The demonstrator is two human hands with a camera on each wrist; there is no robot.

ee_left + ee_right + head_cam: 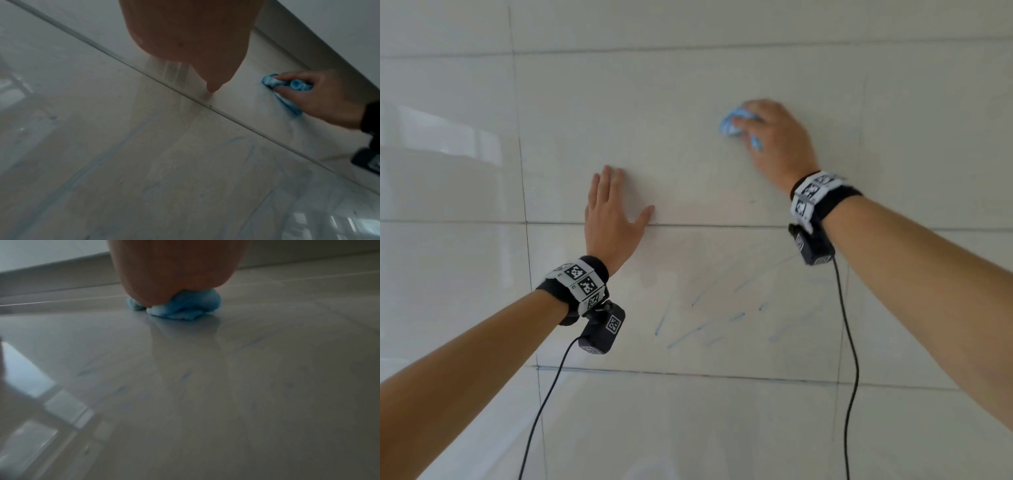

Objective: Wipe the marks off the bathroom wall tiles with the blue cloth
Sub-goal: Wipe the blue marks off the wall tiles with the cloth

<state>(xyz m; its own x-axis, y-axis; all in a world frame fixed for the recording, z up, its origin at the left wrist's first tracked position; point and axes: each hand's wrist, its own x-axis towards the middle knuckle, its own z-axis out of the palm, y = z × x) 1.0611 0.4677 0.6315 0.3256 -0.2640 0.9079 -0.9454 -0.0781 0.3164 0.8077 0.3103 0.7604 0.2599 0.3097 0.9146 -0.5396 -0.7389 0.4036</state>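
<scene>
Landmark: the grout line (722, 226) running level across the wall between two rows of tiles; all places below are given from it.
Wrist bands: each wrist wears a black band with black-and-white square code tags, the left band (578, 284) below the grout line, the right band (816, 195) just above it.
Wrist cameras: a small black camera (604, 329) hangs under the left band and another (813, 245) under the right, each with a black cable (851, 342) dropping down the wall well below the line.
In the way: the right cable hangs in front of the right edge of the marked tile; the right hand covers most of the cloth.
Wall: glossy pale tiles (688, 102) with thin dark joints; window light reflects on the tiles at far left.
Marks: faint blue streaks (702, 325) slant across the tile below the grout line, between the two forearms; a few paler specks lie just above the line near the right wrist.
Cloth: a light blue cloth (729, 125), bunched into a wad, pressed on the tile well above the grout line.
Right hand: the right hand (774, 137) has fingers curled over the wad, gripping it against the wall.
Left hand: the left hand (609, 212) lies flat on the tile, fingers straight and together, thumb spread, its tip just above the grout line.
</scene>
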